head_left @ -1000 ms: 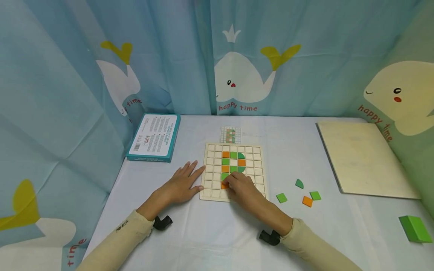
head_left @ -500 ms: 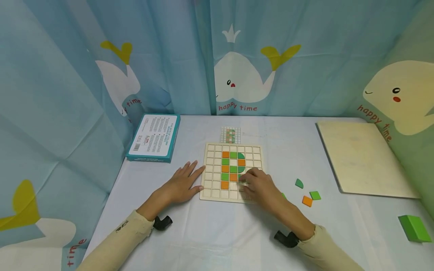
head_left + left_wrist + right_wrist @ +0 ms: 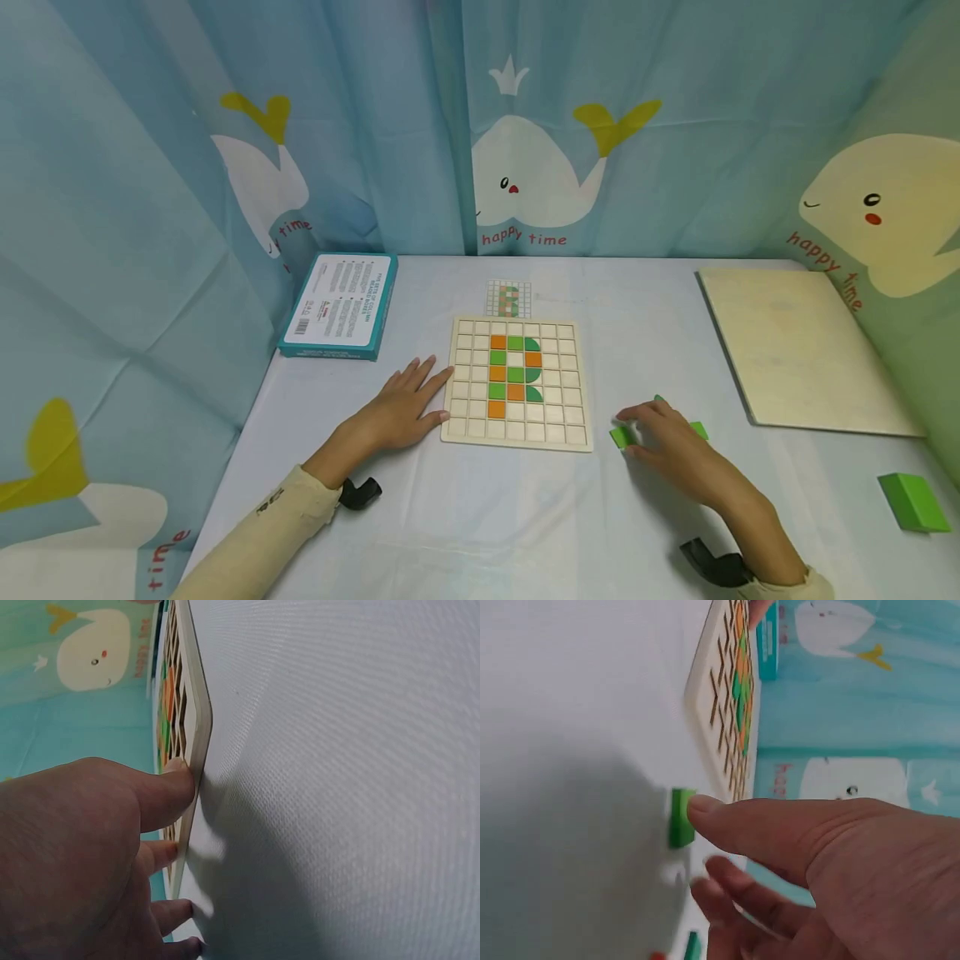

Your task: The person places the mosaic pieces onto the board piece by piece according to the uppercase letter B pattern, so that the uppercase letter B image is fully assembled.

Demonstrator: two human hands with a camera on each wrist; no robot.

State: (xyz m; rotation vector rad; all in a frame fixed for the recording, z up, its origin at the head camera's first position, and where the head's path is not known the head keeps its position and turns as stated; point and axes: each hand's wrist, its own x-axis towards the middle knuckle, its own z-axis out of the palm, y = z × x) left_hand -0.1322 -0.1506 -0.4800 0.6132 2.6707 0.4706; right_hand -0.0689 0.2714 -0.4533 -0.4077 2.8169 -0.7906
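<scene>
A wooden grid board (image 3: 558,433) lies mid-table, with orange and light green square tiles and dark green rounded tiles set in its cells. My left hand (image 3: 408,408) rests with spread fingers at its left edge; in the left wrist view the thumb (image 3: 169,796) touches the rim. To the board's right, my right hand (image 3: 671,446) hovers over loose tiles, thumb and fingers apart. A light green square tile (image 3: 621,437) lies between its thumb and index finger; contact cannot be made out. Another light green tile (image 3: 700,429) and a dark green one (image 3: 658,398) peek out beside the hand.
A small printed pattern card (image 3: 508,298) lies behind the board. At the back left is a teal box (image 3: 337,300). A plain wooden panel (image 3: 810,350) lies on the right, with a green block (image 3: 913,502) near the right edge. Whale-print curtains (image 3: 420,125) surround the table.
My right hand has left the board and moved right to the loose tiles. A dark green rounded tile now shows in the cell where its fingers were. The left hand has stayed still.
</scene>
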